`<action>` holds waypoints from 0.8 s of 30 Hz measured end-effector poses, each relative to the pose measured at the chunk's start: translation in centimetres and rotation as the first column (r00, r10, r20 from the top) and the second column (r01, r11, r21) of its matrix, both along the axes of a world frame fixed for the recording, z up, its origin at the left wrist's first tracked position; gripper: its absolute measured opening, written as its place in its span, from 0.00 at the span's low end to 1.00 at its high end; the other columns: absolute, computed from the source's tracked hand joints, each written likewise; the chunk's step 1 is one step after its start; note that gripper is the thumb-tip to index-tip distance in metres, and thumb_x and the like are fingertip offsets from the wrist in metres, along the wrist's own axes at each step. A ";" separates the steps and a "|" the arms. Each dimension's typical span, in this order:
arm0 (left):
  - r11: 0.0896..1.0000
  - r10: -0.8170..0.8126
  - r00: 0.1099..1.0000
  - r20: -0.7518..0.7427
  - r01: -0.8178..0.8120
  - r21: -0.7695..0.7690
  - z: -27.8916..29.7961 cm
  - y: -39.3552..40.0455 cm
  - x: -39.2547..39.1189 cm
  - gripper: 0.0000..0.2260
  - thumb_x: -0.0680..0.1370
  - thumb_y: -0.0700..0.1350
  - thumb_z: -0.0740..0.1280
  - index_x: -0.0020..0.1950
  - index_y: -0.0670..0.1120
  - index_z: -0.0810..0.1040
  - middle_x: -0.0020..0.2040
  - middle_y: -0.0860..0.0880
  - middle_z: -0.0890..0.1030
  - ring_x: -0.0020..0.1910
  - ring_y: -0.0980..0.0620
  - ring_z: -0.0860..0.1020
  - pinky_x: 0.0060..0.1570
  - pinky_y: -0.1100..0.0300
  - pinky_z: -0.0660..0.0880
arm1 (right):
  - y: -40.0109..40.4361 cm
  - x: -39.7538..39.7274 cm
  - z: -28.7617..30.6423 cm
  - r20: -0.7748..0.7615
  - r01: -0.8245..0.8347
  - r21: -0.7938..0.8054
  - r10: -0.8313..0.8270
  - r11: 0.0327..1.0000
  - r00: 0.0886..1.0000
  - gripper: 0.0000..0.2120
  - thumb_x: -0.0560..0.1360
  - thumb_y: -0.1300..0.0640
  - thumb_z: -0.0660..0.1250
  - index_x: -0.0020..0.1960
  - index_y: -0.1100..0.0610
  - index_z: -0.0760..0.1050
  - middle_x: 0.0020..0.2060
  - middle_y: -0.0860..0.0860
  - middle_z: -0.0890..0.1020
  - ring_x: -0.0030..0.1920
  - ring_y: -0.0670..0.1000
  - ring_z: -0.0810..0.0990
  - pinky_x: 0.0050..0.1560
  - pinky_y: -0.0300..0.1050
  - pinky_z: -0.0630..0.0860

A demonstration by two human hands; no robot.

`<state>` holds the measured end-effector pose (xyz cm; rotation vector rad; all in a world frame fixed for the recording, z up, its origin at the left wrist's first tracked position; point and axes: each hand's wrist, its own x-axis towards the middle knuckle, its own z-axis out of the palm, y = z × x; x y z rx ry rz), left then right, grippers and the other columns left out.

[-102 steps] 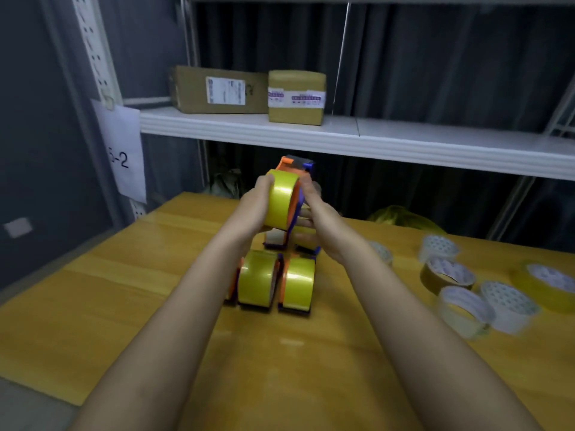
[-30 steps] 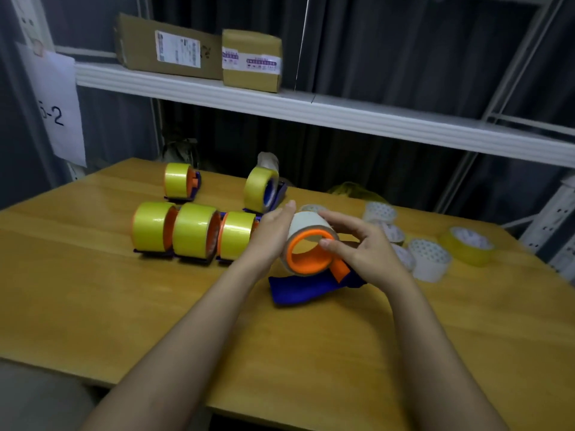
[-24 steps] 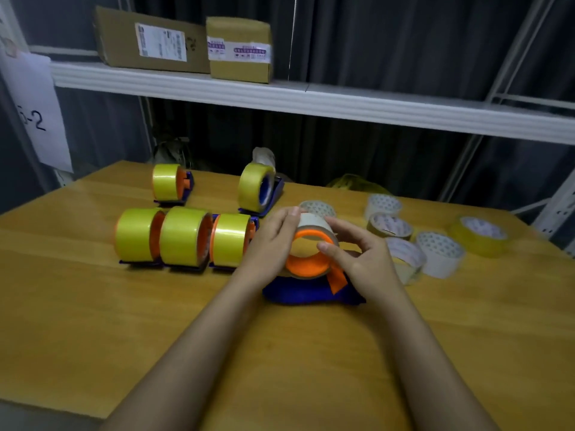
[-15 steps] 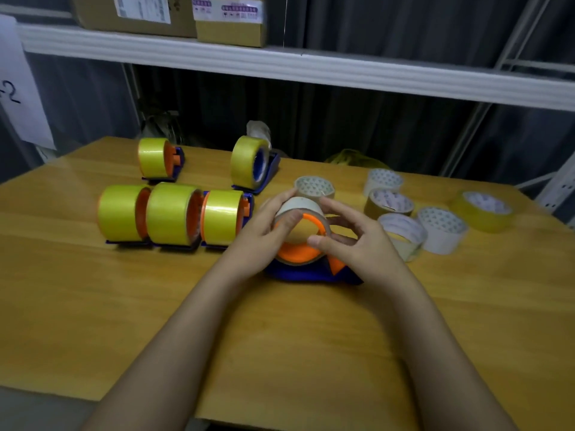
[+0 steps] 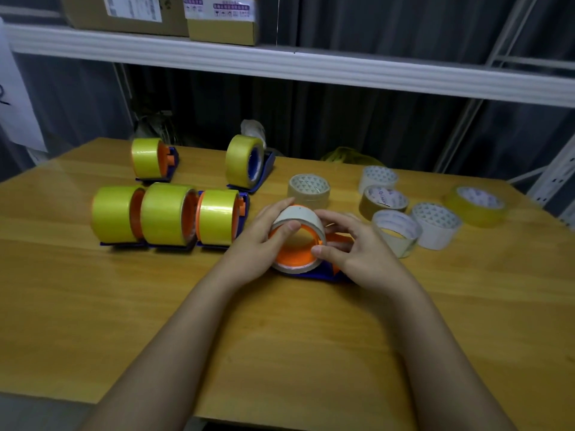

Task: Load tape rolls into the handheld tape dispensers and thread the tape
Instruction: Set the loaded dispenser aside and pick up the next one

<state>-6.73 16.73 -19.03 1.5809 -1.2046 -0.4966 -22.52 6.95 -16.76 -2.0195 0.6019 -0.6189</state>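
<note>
Our left hand (image 5: 258,241) and right hand (image 5: 357,247) both grip the roll (image 5: 298,217) on the dispenser (image 5: 314,272); box (image 5: 222,18) label writing is blurred.

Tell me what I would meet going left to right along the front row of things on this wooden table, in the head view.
Three yellow tape rolls loaded in blue-and-orange dispensers → left hand → pale tape roll on the orange hub, gripped by both hands → right hand → loose white tape rolls → loose yellow tape roll.
</note>
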 end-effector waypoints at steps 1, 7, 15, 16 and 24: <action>1.000 0.000 1.000 0.013 0.000 -0.004 0.0 0.0 -0.1 0.20 0.79 0.54 0.60 0.71 0.60 0.65 0.69 0.58 0.68 0.66 0.61 0.67 0.68 0.53 0.66 | 0.0 -0.2 0.1 0.003 -0.017 0.018 0.017 1.000 1.000 0.27 0.73 0.62 0.72 0.69 0.49 0.71 0.59 0.44 0.73 0.55 0.34 0.73 0.52 0.28 0.74; 1.000 -0.004 0.999 0.036 0.004 -0.013 0.0 0.0 -0.3 0.18 0.79 0.53 0.60 0.70 0.60 0.66 0.67 0.57 0.68 0.65 0.62 0.68 0.65 0.58 0.68 | 0.1 -0.2 0.0 0.024 0.013 0.029 -0.013 1.000 1.000 0.26 0.71 0.63 0.73 0.66 0.49 0.73 0.59 0.46 0.74 0.55 0.38 0.75 0.52 0.30 0.76; 0.999 0.043 0.991 0.128 -0.039 -0.034 0.0 -0.2 -0.6 0.19 0.80 0.51 0.60 0.71 0.55 0.65 0.66 0.56 0.69 0.63 0.62 0.68 0.61 0.67 0.66 | 0.4 0.5 -0.6 -0.018 0.092 -0.130 -0.096 0.987 0.995 0.22 0.73 0.60 0.71 0.65 0.47 0.72 0.56 0.43 0.72 0.55 0.43 0.74 0.59 0.42 0.76; 0.998 0.047 0.989 0.141 -0.042 -0.036 0.1 -0.2 -0.7 0.20 0.80 0.51 0.61 0.72 0.54 0.65 0.66 0.55 0.69 0.63 0.62 0.68 0.61 0.68 0.66 | 0.4 0.5 -0.6 -0.023 0.096 -0.149 -0.101 0.984 0.995 0.22 0.74 0.59 0.71 0.65 0.47 0.71 0.56 0.43 0.72 0.55 0.43 0.74 0.59 0.42 0.75; 1.000 0.026 0.987 0.156 -0.028 0.008 -0.1 0.1 -0.8 0.23 0.81 0.48 0.59 0.75 0.55 0.58 0.75 0.55 0.60 0.72 0.62 0.58 0.71 0.60 0.59 | 0.2 -0.1 -0.5 -0.069 0.101 -0.268 -0.124 0.958 0.990 0.26 0.76 0.54 0.69 0.72 0.46 0.67 0.62 0.42 0.73 0.61 0.41 0.72 0.60 0.37 0.70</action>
